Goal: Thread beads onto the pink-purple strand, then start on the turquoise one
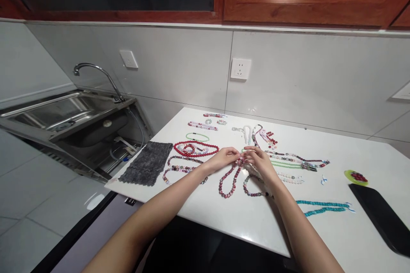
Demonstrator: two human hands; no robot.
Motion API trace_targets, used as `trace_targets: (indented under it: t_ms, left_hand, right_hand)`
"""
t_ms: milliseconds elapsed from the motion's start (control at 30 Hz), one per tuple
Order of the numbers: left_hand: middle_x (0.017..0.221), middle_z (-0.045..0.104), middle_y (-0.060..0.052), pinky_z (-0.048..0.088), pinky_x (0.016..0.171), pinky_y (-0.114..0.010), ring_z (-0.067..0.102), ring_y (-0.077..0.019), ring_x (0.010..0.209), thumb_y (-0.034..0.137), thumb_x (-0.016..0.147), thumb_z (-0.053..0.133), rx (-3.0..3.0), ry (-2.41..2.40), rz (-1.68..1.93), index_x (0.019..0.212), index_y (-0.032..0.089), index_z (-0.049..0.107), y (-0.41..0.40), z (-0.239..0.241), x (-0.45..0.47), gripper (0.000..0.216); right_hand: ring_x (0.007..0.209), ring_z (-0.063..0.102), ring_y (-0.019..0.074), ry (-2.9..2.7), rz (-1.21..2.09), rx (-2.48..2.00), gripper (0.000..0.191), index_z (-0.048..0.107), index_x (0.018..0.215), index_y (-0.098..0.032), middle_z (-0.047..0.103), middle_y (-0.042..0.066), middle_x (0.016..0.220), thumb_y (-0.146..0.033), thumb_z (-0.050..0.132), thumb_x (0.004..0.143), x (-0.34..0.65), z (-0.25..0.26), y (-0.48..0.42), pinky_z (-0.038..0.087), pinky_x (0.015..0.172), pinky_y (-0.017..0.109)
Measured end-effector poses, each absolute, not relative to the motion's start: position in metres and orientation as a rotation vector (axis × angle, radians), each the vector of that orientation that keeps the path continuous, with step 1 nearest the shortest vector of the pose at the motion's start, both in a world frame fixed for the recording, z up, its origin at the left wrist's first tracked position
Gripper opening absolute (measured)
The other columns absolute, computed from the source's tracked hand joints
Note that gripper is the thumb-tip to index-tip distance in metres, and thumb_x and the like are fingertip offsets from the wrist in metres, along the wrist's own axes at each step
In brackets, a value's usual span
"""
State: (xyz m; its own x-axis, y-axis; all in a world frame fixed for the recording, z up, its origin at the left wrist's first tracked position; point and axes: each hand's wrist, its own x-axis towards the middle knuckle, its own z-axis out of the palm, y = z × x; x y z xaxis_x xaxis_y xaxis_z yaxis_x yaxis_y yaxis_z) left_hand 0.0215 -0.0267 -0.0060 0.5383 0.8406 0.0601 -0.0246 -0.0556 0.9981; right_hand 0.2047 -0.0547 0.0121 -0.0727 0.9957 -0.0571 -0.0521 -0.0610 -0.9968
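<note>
Over the middle of the counter, my left hand pinches the top end of a dark red bead strand, whose loop hangs toward the counter's front edge. My right hand meets it there, its bent fingers closed around the same end; the cord between the fingertips is too small to make out. Beneath my right hand and wrist, a dark mixed-colour bead strand is partly hidden. Left of my left hand lies a bright red bead necklace, with a pale green bead loop behind it.
A grey cloth lies at the counter's left end, beside a metal sink with a tap. Teal bead strands, a small green dish with red beads and a black flat object are at the right.
</note>
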Motion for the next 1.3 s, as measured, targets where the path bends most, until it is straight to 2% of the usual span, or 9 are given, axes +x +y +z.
trace_targets:
  t_ms: [167, 333, 667, 967, 1300]
  left_hand:
    - [0.094, 0.065, -0.008, 0.045, 0.079, -0.028, 0.059, -0.0153, 0.084, 0.049, 0.081, 0.061, 1.487, 0.776, 0.829, 0.097, 0.012, 0.065, -0.027, -0.006, 0.021, 0.041]
    - [0.094, 0.064, -0.008, 0.045, 0.080, -0.029, 0.059, -0.0157, 0.085, 0.048, 0.081, 0.062, 1.487, 0.765, 0.816, 0.097, 0.012, 0.064, -0.029, -0.004, 0.020, 0.039]
    - [0.085, 0.064, -0.007, 0.043, 0.072, -0.025, 0.057, -0.0126, 0.076, 0.043, 0.075, 0.069, 1.424, 0.731, 0.780, 0.090, 0.012, 0.065, -0.033, 0.007, 0.016, 0.035]
    - [0.074, 0.063, -0.007, 0.041, 0.061, -0.024, 0.054, -0.0118, 0.064, 0.039, 0.075, 0.067, 1.508, 0.755, 0.642, 0.086, 0.010, 0.070, -0.033, 0.011, 0.009, 0.031]
    - [0.076, 0.066, -0.007, 0.042, 0.062, -0.024, 0.056, -0.0122, 0.064, 0.027, 0.072, 0.063, 1.626, 0.825, 0.596, 0.083, 0.011, 0.070, -0.028, 0.006, 0.008, 0.020]
  right_hand:
    - [0.095, 0.063, 0.0212, -1.347, 1.384, -1.129, 0.030, 0.065, 0.101, -0.021, 0.067, 0.008, 0.105, -0.042, 0.065, 0.079, 0.211, 0.023, -0.060, 0.049, 0.083, 0.032]
    - [0.083, 0.062, 0.0187, -1.535, 1.273, -1.176, 0.026, 0.069, 0.090, -0.018, 0.069, 0.006, 0.091, -0.041, 0.068, 0.077, 0.215, 0.023, -0.059, 0.046, 0.075, 0.029]
    - [0.064, 0.051, 0.0137, -1.713, 1.193, -1.274, 0.031, 0.066, 0.081, -0.016, 0.060, 0.002, 0.074, -0.045, 0.055, 0.083, 0.216, 0.023, -0.062, 0.040, 0.060, 0.026]
    - [0.067, 0.049, 0.0142, -1.930, 1.169, -1.186, 0.033, 0.058, 0.085, -0.019, 0.055, 0.001, 0.077, -0.050, 0.047, 0.089, 0.215, 0.034, -0.071, 0.040, 0.063, 0.025]
    - [0.066, 0.047, 0.0128, -1.949, 1.110, -1.205, 0.028, 0.059, 0.085, -0.019, 0.055, 0.000, 0.076, -0.044, 0.047, 0.089, 0.213, 0.035, -0.072, 0.038, 0.062, 0.025]
